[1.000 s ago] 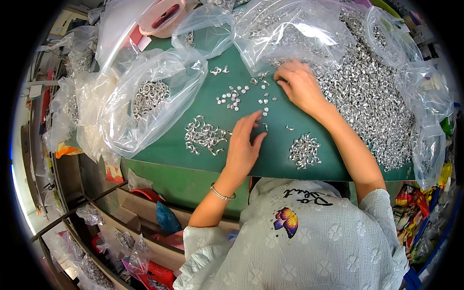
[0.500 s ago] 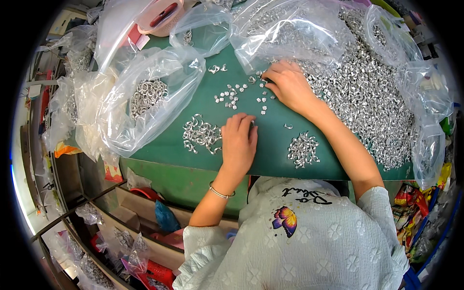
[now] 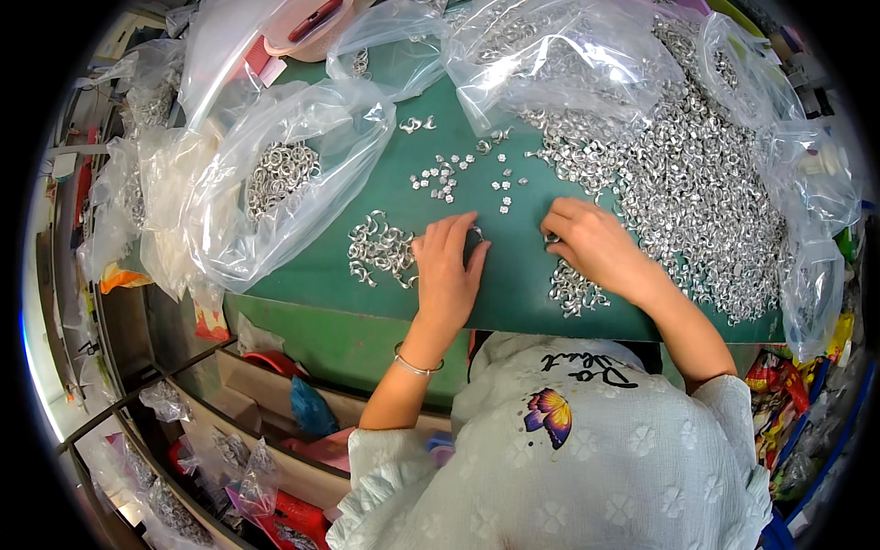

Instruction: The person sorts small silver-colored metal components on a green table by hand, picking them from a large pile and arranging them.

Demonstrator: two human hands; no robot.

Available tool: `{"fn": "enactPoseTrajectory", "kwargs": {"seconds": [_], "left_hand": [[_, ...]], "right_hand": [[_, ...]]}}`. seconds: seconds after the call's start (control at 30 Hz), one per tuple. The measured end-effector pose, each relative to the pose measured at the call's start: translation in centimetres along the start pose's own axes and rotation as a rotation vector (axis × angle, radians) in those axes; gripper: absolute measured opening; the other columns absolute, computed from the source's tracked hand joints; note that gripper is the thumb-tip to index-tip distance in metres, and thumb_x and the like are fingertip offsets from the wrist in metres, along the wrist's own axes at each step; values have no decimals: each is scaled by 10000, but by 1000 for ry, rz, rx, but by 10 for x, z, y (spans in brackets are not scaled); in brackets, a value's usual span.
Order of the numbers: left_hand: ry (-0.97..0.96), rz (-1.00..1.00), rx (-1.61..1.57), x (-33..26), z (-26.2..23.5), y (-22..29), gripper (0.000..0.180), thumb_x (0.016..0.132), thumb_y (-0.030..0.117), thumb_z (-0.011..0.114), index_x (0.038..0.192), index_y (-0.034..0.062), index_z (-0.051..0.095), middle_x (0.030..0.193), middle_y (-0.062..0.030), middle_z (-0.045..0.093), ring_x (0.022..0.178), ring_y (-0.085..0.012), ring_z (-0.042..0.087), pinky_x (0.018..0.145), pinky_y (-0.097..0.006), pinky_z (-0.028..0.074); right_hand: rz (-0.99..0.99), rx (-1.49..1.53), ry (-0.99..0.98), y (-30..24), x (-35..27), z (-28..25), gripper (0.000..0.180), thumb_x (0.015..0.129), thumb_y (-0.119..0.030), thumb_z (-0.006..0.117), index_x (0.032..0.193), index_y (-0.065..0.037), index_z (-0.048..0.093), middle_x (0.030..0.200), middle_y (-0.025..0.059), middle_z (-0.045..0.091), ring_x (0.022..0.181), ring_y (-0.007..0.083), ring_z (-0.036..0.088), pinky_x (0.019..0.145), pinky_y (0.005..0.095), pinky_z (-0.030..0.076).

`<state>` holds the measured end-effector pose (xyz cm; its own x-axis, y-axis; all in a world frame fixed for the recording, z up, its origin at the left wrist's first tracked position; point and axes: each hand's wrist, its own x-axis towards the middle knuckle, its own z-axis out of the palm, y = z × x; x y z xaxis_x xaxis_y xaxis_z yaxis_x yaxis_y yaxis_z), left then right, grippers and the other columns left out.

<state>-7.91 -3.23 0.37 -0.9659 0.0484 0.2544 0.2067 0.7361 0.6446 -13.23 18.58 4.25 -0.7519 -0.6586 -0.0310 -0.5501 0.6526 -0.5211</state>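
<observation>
My left hand (image 3: 445,280) rests on the green table top (image 3: 513,280), its thumb and fingers curled around a small silver metal piece (image 3: 478,233) that shows only in part. Right beside it lies a loose heap of curved silver pieces (image 3: 380,246). My right hand (image 3: 596,243) is closed in a pinch at a small curved silver piece (image 3: 551,238), mostly covered by the fingertips. Under that hand sits a second heap of curved pieces (image 3: 576,295). Farther off, small flower-shaped silver pieces (image 3: 440,174) are scattered in loose groups.
A large spread of silver ring-like parts (image 3: 706,183) covers the right side, partly under clear plastic (image 3: 559,64). To the left, an open clear bag (image 3: 339,174) holds silver rings (image 3: 282,174). A pink container (image 3: 316,37) stands at the back. Drawers (image 3: 266,412) lie below left.
My right hand has come back from the far flower-shaped pieces toward me, to the lone curved piece by the near right heap. My left hand has stayed almost in place.
</observation>
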Motion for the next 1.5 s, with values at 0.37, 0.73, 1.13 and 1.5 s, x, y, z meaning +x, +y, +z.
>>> {"fn": "enactPoseTrajectory", "kwargs": {"seconds": [0.37,0.73,1.13,1.5], "left_hand": [[31,-18,62,-18,-13,2,423,822,24,672,1230,32,560,1093,-118,585,1032,-282,545,857,-384,379],[53,17,50,-29,-16,10,268,812,45,687,1071,41,616,1066,-109,569,1022,-297,535,868,-412,369],[169,34,195,29,-17,-16,233,807,77,706,1020,76,611,1012,-82,567,967,-276,525,801,-398,346],[107,84,281,78,6,-37,283,765,51,715,1022,71,597,917,-51,593,914,-244,550,816,-391,348]], "right_hand": [[-41,219,60,-23,33,42,167,788,-50,686,909,10,588,916,141,555,884,347,577,743,424,494],[-237,134,161,-24,47,42,197,786,-41,674,964,-10,595,968,95,552,945,291,550,800,389,474],[-20,191,-64,14,41,-15,195,792,-69,686,972,-21,627,962,121,593,979,317,578,826,396,477],[-143,-15,331,35,96,12,183,789,-64,675,966,-29,648,927,150,610,923,351,581,878,430,452]]}}
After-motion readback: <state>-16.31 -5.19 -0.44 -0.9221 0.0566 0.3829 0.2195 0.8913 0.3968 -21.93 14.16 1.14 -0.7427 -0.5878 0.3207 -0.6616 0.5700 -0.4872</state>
